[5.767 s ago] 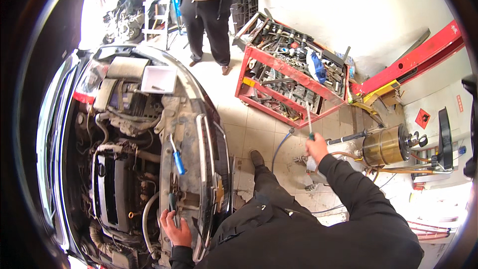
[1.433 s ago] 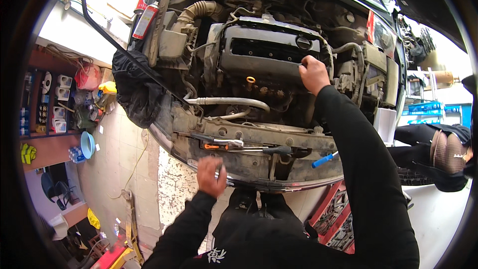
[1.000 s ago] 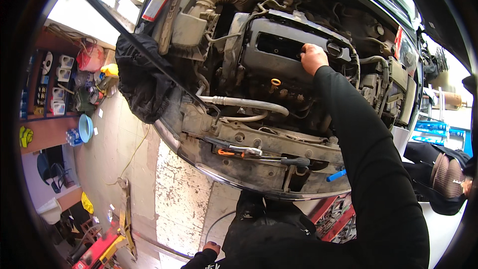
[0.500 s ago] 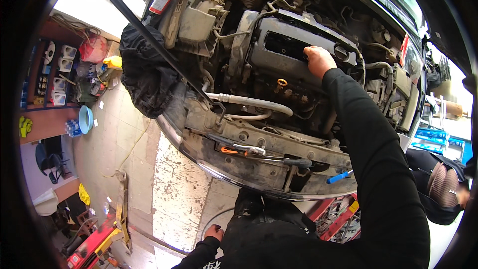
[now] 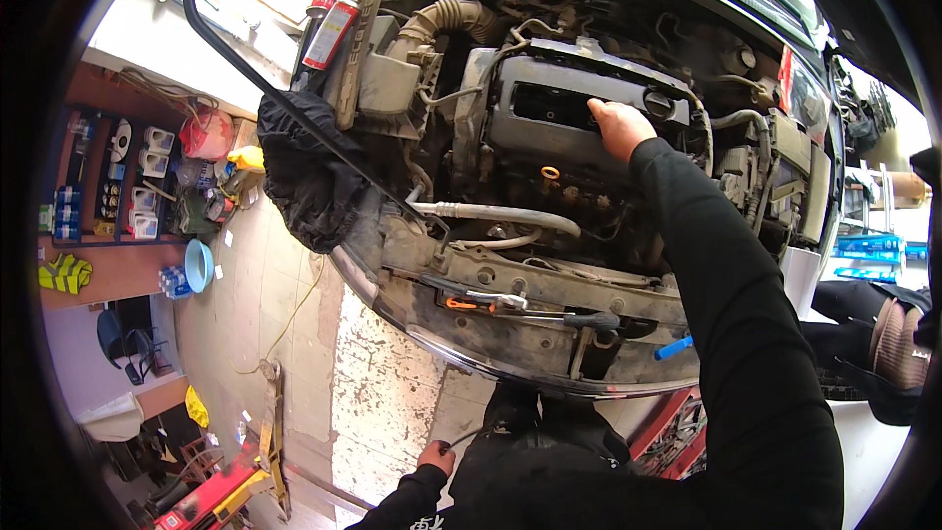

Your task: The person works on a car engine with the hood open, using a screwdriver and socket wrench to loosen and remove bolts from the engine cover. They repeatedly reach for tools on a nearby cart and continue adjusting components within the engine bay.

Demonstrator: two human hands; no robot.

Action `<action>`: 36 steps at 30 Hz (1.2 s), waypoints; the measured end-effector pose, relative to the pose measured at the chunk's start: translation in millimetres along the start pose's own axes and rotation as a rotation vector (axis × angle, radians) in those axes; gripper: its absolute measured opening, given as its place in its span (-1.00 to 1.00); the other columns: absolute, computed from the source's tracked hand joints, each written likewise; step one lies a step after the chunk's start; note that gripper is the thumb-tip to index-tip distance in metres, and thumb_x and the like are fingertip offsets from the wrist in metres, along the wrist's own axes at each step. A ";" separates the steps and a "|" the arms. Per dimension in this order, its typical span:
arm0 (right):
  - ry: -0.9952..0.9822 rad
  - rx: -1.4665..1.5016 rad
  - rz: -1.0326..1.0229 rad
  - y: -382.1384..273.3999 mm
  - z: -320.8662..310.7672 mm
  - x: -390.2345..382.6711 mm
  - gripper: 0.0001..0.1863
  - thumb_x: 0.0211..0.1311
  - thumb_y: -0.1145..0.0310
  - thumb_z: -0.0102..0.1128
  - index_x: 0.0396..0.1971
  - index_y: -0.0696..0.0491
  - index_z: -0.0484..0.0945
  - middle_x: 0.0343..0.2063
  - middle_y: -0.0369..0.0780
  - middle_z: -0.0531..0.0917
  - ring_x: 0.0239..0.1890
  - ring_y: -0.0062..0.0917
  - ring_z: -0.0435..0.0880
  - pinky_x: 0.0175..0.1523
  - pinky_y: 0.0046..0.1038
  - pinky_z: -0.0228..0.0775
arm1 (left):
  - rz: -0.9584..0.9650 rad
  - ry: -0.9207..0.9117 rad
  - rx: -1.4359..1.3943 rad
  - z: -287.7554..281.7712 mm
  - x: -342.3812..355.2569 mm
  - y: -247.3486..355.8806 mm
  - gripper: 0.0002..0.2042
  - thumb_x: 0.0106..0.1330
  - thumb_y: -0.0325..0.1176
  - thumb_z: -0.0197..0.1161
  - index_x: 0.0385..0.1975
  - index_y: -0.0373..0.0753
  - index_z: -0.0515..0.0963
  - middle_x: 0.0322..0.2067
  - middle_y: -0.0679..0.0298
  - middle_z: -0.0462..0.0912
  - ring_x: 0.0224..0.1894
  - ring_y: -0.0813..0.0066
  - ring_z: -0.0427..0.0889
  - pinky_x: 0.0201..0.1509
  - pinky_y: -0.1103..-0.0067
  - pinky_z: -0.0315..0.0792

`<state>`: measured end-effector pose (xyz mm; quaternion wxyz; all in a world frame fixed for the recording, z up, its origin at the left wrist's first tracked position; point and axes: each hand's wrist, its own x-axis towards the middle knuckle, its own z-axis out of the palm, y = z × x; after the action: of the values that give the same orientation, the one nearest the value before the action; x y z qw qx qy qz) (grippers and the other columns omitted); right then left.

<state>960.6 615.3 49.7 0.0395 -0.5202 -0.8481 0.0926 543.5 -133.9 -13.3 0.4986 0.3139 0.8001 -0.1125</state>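
Observation:
My right hand (image 5: 622,128) reaches over the engine, its fingers drawn together at the right end of the dark recess in the grey engine cover (image 5: 510,128). Whatever its fingertips may hold is hidden. Right of it sits a black round oil filler cap (image 5: 658,104). In front of the cover shows a yellow dipstick ring (image 5: 549,174). Low beside my body, my left hand (image 5: 434,455) is closed, with something small and dark at its fingers that I cannot make out.
A ratchet (image 5: 510,301) and other tools lie along the front crossmember, with a blue handle (image 5: 673,347) to their right. A black prop rod (image 5: 285,103) slants across the left. Spray cans (image 5: 331,34) stand by the air box. Another person (image 5: 873,344) is at right.
The view has shifted slightly, so the surroundings sit further right and lower at the left. My right hand stays at the cover's recess; my left hand stays low, still closed.

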 end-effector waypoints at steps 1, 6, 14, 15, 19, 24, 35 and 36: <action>-0.005 0.015 0.046 -1.3 -4.6 -9.0 -0.58 0.31 0.60 0.24 0.18 0.14 0.65 -0.12 0.05 0.81 0.05 0.02 0.82 0.18 -0.07 0.68 | 0.058 0.020 -0.007 -0.5 2.8 0.0 -0.59 0.41 -0.16 0.43 0.15 -0.26 0.76 0.01 -0.06 0.88 0.11 -0.02 0.86 0.28 0.25 0.68; 0.401 0.269 0.130 -29.8 -41.4 -133.1 -0.60 0.43 0.55 0.24 0.24 0.14 0.65 -0.02 0.06 0.82 0.10 -0.01 0.81 0.21 -0.07 0.66 | 0.161 0.021 0.008 -14.3 33.2 2.1 -0.58 0.41 -0.16 0.43 0.15 -0.29 0.75 0.01 -0.08 0.88 0.11 0.00 0.86 0.26 0.25 0.69; 0.273 0.565 0.560 -151.9 -44.6 -529.5 -0.72 0.47 0.56 0.25 0.12 0.20 0.67 -0.04 0.09 0.76 0.04 0.08 0.75 0.19 -0.11 0.61 | 0.744 -0.110 0.432 -90.7 44.7 120.6 -0.65 0.40 -0.19 0.39 0.07 -0.25 0.71 -0.05 -0.08 0.80 0.05 -0.21 0.76 0.15 0.07 0.66; 0.271 0.532 0.586 -166.7 -39.9 -575.9 -0.72 0.47 0.56 0.26 0.12 0.20 0.67 -0.04 0.09 0.76 0.05 0.09 0.75 0.19 -0.11 0.61 | 0.887 -0.083 0.395 -97.7 37.8 152.6 -0.68 0.42 -0.24 0.39 0.07 -0.24 0.69 -0.06 -0.06 0.77 0.04 -0.18 0.75 0.13 0.08 0.65; 0.099 0.596 1.005 -225.2 3.4 -738.5 -0.75 0.39 0.57 0.28 0.03 0.20 0.68 -0.18 0.08 0.77 -0.10 0.05 0.80 0.05 -0.10 0.65 | 1.343 0.165 0.450 -129.7 6.0 283.7 -0.76 0.40 -0.33 0.40 0.01 -0.19 0.69 -0.14 0.02 0.73 -0.06 -0.09 0.73 0.02 0.13 0.64; 0.026 0.626 1.204 -273.9 78.0 -892.7 -0.74 0.31 0.53 0.35 -0.01 0.17 0.71 -0.29 0.05 0.79 -0.18 -0.03 0.83 -0.04 -0.12 0.65 | 1.305 0.554 0.494 -170.4 14.3 402.2 -0.73 0.35 -0.41 0.40 0.02 -0.24 0.71 -0.07 0.02 0.72 0.09 -0.12 0.67 0.18 0.11 0.57; -0.107 0.777 1.400 -271.4 115.3 -1001.2 -0.58 0.36 0.06 0.55 -0.04 0.10 0.76 -0.29 -0.08 0.84 -0.19 -0.33 0.87 0.03 -0.30 0.68 | 0.782 0.509 0.899 -201.3 54.8 420.9 -0.76 0.43 -0.33 0.46 0.05 -0.03 0.76 0.06 0.22 0.74 0.30 0.00 0.63 0.28 -0.05 0.54; -0.084 0.797 1.379 -271.1 117.8 -1003.0 -0.58 0.36 0.06 0.53 -0.05 0.11 0.75 -0.28 -0.06 0.84 -0.17 -0.31 0.88 0.04 -0.28 0.68 | 0.798 0.496 0.928 -205.2 58.9 422.7 -0.80 0.43 -0.37 0.44 0.01 0.00 0.78 0.06 0.27 0.75 0.29 0.07 0.64 0.27 -0.02 0.56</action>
<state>1161.1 -410.4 17.3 0.1244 -0.8705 -0.2387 0.4121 636.0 318.9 89.7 0.1162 0.7851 0.5822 -0.1766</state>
